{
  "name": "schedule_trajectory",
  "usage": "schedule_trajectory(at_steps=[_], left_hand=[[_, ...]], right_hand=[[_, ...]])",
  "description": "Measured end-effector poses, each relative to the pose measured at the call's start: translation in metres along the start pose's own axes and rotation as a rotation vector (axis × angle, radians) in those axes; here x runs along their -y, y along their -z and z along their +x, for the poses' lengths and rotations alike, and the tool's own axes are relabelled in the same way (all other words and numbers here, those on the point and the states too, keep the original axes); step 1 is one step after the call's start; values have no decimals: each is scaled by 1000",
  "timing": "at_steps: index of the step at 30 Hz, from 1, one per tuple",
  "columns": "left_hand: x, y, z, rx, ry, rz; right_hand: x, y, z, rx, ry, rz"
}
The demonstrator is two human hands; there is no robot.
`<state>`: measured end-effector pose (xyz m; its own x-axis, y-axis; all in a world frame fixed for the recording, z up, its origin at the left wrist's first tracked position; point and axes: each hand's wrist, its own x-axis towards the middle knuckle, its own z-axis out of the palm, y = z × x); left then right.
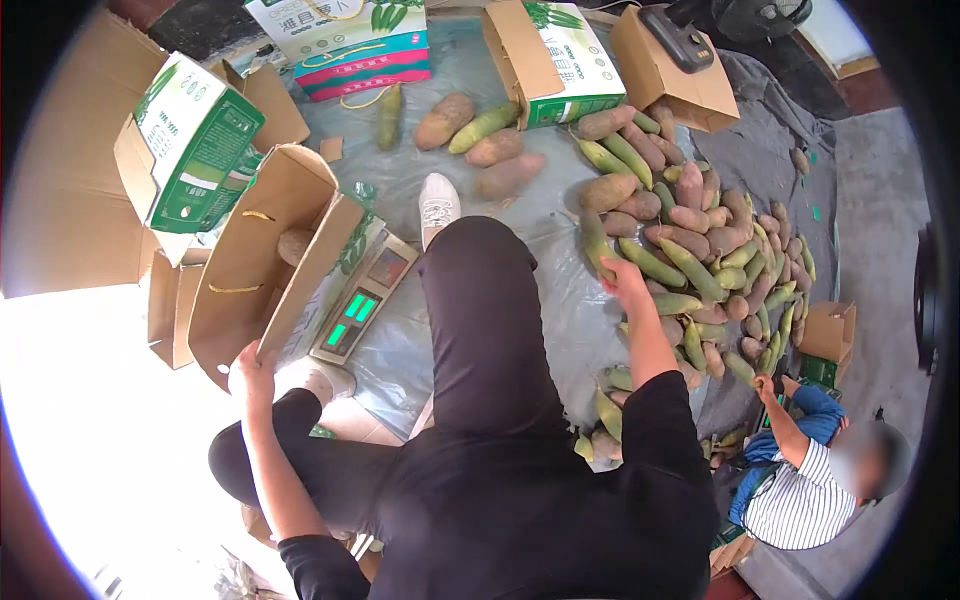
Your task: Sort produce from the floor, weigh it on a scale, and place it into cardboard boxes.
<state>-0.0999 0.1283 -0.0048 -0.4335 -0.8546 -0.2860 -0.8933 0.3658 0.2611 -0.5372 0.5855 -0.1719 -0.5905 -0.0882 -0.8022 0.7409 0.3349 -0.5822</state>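
Note:
My left hand is closed on the near edge of an open cardboard box, tilted on a digital scale with a lit green display. One brownish root shows inside the box. At the left edge of a large heap of green and brownish roots, my right hand has its fingers round the lower end of a long green radish. The radish's upper end still lies against the heap.
Several loose roots lie on the plastic sheet ahead of my foot. Printed cartons stand at the left, with more boxes at the back. On the right a co-worker in a striped shirt reaches to the heap.

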Motion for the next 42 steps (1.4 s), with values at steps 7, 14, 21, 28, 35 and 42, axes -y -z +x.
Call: schedule_trajectory(at_steps=[7, 14, 21, 28, 35, 42], left_hand=[[-11, 11, -10, -11, 18, 58], [-8, 10, -9, -86, -124, 111], [-13, 12, -11, -36, -114, 81], [-16, 10, -14, -27, -111, 49], [-2, 5, -11, -23, -151, 3], [-1, -1, -4, 10, -118, -4]], right_hand=[[119, -112, -87, 417, 416, -273], [198, -234, -182, 778, 734, -575], [184, -361, -237, 996, 830, -795], [162, -402, -240, 1009, 1223, -962], [182, -297, -131, 736, 901, -407], [77, -209, 46, 41, 772, -801]])
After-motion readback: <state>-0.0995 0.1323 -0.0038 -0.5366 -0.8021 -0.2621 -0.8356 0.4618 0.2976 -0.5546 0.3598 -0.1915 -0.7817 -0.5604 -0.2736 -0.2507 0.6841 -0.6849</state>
